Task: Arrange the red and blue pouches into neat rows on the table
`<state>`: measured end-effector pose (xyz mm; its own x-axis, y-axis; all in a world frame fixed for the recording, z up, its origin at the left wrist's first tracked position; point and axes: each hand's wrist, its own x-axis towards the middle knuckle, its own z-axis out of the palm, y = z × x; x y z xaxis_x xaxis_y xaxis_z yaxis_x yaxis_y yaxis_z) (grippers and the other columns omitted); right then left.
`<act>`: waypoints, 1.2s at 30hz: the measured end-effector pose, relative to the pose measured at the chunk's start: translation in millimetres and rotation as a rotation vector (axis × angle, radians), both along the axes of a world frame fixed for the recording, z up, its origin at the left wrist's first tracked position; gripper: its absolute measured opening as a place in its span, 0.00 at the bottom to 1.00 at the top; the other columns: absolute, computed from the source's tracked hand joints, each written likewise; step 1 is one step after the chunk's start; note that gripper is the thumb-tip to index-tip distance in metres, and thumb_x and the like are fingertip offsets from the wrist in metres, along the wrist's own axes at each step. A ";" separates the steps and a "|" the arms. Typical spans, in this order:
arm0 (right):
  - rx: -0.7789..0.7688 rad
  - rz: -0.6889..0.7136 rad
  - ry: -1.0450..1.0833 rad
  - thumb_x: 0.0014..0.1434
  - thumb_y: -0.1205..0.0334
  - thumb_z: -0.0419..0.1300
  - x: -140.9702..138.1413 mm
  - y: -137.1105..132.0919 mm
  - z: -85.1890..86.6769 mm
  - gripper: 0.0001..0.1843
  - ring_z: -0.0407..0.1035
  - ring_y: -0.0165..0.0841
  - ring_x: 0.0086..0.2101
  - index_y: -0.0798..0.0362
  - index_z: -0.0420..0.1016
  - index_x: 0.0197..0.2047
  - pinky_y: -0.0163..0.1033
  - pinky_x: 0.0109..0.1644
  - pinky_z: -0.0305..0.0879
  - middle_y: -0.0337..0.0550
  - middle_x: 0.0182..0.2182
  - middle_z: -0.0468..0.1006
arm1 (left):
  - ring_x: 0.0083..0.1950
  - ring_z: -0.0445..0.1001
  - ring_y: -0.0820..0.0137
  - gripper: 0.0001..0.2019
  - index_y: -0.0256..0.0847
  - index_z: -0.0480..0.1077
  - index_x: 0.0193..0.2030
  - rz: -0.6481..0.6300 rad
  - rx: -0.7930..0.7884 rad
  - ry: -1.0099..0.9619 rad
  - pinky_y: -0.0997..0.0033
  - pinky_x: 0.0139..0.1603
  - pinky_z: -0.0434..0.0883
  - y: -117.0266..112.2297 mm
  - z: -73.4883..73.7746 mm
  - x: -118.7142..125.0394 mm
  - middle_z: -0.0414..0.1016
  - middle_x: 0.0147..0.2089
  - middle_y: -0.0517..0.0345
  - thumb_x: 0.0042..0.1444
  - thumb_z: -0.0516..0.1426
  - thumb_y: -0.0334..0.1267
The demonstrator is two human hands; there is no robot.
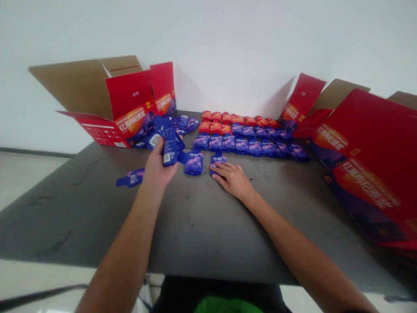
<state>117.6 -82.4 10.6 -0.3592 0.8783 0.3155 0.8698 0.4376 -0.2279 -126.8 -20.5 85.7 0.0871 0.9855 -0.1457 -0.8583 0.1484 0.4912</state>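
Observation:
My left hand [158, 167] is closed around a small stack of blue pouches [169, 141], held upright above the dark table [202, 226]. My right hand [232, 178] lies flat with its fingers stretched out on a blue pouch [216, 161] on the table. Another blue pouch [194, 164] lies between the two hands. Beyond them, rows of blue pouches [250, 145] and red pouches [228, 119] are lined up side by side.
An open red carton [107, 104] lies on its side at the back left with blue pouches spilling out. More open red cartons [365, 148] stand at the right. A loose blue pouch [130, 178] lies left of my left hand. A white wall is behind.

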 end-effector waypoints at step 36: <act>-0.340 -0.082 1.209 0.60 0.35 0.59 -30.7 -20.6 46.0 0.26 0.73 0.32 0.34 0.49 0.83 0.37 0.36 0.39 0.70 0.41 0.32 0.79 | 0.48 0.82 0.60 0.12 0.36 0.75 0.51 -0.344 0.053 0.258 0.56 0.55 0.78 -42.5 -24.8 57.7 0.83 0.47 0.46 0.63 0.60 0.38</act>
